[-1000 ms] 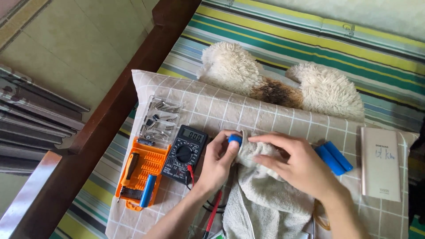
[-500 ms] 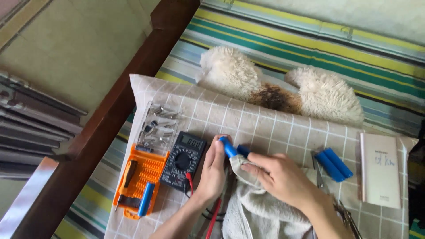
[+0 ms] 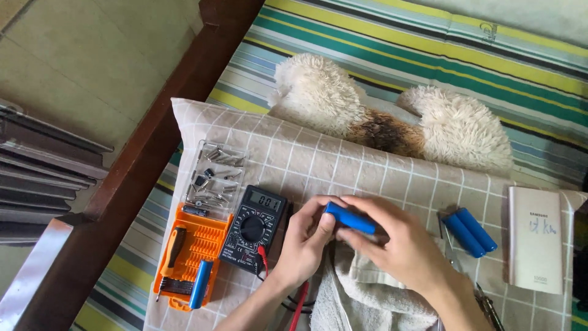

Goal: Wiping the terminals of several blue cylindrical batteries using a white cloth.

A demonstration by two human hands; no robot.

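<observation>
While both hands meet just below the centre of the frame, the blue cylindrical cell (image 3: 350, 218) lies between them, its long axis running from upper left to lower right, nearly level. The left hand (image 3: 304, 242) closes around the cell's left end, thumb and fingers curled about it; the right hand (image 3: 401, 245) pinches the right end from above, fingers bent over it. Each hand has one end, so neither is clearly nearer to the cell, and only its middle stretch shows. Beneath the hands lies a pale towel (image 3: 367, 300) on the checked cloth (image 3: 367, 165).

Left of the hands sits a black multimeter (image 3: 254, 228), its red lead (image 3: 299, 306) running toward the bottom edge. Further left is an orange screwdriver-bit case (image 3: 190, 251) with another blue cell (image 3: 201, 283) lying on it, and above that a clear lid (image 3: 214, 178) holding loose bits. To the right, two more blue cells (image 3: 470, 231) lie side by side, near a white power bank (image 3: 535, 239).

The cell's end caps are hidden by fingers. The right forearm covers part of a metal tool, perhaps scissors (image 3: 450, 254), which is hard to make out.
</observation>
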